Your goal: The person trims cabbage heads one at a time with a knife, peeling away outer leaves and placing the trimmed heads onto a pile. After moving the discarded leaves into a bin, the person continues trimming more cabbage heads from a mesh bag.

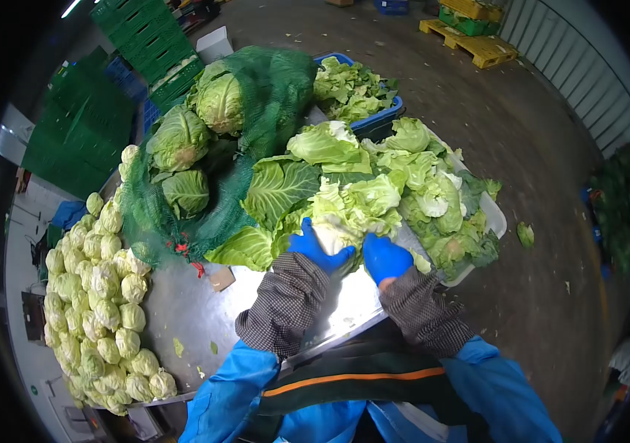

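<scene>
Left hand (320, 251) curls round the cabbage (344, 220) and my right hand (385, 257) clamps its other side, so I judge the head is steadied at the bench (182, 310) edge. Further along, a green net sack (271, 96) holds whole heads; a blue crate (376, 120) and a white tray (494, 214) hold loose leaves
</scene>
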`<state>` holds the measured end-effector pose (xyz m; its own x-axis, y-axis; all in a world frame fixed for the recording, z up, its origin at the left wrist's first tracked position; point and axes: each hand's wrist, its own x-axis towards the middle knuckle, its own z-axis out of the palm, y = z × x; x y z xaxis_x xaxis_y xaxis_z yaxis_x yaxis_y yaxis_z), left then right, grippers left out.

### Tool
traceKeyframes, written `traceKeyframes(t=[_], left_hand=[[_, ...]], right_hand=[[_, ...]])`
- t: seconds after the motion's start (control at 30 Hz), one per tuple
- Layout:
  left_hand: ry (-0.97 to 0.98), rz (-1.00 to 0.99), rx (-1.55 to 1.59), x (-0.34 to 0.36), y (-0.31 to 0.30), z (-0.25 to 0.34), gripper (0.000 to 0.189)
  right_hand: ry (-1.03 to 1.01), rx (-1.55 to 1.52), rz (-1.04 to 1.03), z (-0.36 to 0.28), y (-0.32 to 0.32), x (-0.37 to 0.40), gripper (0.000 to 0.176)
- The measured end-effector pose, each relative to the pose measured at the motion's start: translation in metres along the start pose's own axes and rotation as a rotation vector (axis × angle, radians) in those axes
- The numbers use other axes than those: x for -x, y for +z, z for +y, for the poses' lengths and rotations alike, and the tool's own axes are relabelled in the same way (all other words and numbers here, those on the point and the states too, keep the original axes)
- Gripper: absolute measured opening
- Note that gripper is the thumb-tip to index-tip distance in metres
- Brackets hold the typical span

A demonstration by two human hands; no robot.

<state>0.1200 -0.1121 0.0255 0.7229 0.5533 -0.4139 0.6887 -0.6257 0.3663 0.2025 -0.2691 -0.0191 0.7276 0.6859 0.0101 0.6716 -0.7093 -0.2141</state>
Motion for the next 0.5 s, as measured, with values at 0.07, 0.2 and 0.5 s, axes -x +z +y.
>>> traceKeyframes(t=[0.07, 0.2, 0.5], left_hand=[[-0.006, 0.065, 0.02, 0.016, 0.01, 0.006, 0.121], [0.126, 0.172, 0.051, 0.013, 0.026, -0.021, 0.131], [0.361, 0.262, 0.123, 0.04, 0.036, -0.034, 0.133]], right_hand=[[0.029, -0.077, 0.0, 0.009, 0.007, -0.017, 0.01], [-0.033, -0.277, -0.136, 0.003, -0.044, -0.025, 0.034], [-0.062, -0.104, -0.171, -0.021, -0.002, -0.042, 0.048]])
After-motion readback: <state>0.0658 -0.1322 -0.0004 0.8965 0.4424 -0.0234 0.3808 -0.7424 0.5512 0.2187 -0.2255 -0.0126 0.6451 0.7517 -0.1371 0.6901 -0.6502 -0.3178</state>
